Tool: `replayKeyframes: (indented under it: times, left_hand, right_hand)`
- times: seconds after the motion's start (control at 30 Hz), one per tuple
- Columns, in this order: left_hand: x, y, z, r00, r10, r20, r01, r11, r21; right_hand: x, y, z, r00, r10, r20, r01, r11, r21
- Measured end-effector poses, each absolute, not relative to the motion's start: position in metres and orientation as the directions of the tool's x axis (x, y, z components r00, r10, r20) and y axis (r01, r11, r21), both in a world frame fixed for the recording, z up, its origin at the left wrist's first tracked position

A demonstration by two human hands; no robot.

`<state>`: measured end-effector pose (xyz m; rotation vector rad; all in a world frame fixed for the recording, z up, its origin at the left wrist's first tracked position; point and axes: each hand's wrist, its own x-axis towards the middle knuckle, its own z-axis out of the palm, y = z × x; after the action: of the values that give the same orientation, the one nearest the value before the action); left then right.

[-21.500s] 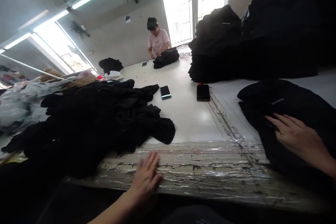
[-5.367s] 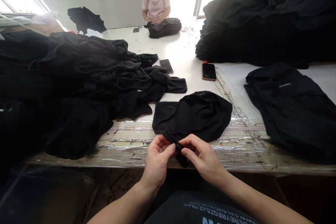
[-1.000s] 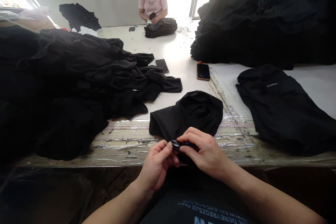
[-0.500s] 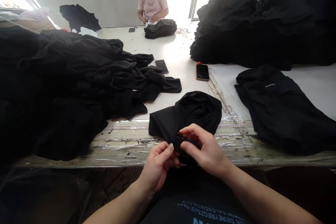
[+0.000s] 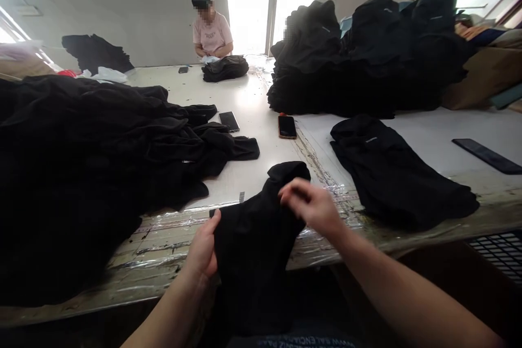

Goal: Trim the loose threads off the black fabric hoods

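Note:
A black cloth garment (image 5: 253, 234) hangs over the table's front edge toward my body, its far end bunched up on the tabletop. My left hand (image 5: 206, 247) is closed on the garment's left edge, thumb on top and fingers behind the cloth. Over the upper right part of the same cloth is my right hand (image 5: 308, 204), blurred by motion, its fingers curled together. Whether it pinches cloth or has a small item in the palm is hidden.
A heap of black garments (image 5: 101, 147) covers the left side. Flat black garments (image 5: 395, 168) lie at the right, below tall stacks (image 5: 367, 60). Phones (image 5: 287, 126) and a dark flat slab (image 5: 487, 155) rest on the table (image 5: 253, 100). A co-worker (image 5: 212, 32) handles cloth across it.
My hands have moved apart; the left now holds the garment's left edge and the right is higher. The cloth is spread out and drawn toward me. The view has shifted to the right.

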<state>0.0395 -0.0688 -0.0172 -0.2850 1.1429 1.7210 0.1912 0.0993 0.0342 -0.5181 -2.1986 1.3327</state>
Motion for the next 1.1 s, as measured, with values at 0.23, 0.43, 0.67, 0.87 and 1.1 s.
replayKeyframes:
  times: [0.23, 0.43, 0.67, 0.87, 1.1]
  left_hand:
    - [0.030, -0.069, -0.011, -0.720, 0.493, -0.488, -0.615, -0.126, 0.779]
    - [0.030, -0.045, 0.022, -0.892, 0.295, 0.343, 0.372, 0.047, 0.927]
    - [0.066, 0.061, 0.001, -0.254, 0.947, 0.197, 0.732, 0.055, 0.679]
    - [0.066, 0.095, -0.027, -0.323, 0.939, 0.116, 0.706, 0.158, 0.690]
    - [0.049, 0.068, -0.020, -0.443, 0.896, 0.025, 0.479, 0.213, 0.851]
  right_hand:
    - [0.176, 0.186, -0.003, -0.671, 0.723, 0.164, 0.350, 0.504, -0.790]
    - [0.166, 0.199, -0.038, -0.699, 0.715, 0.010, 0.427, 0.428, -0.797]
    - [0.176, 0.201, -0.050, -0.709, 0.705, -0.018, 0.399, 0.380, -0.835]
    - [0.197, 0.188, -0.050, -0.693, 0.720, 0.038, 0.374, 0.404, -0.835]
    - [0.217, 0.164, -0.019, -0.682, 0.697, 0.220, 0.352, 0.577, -0.737]
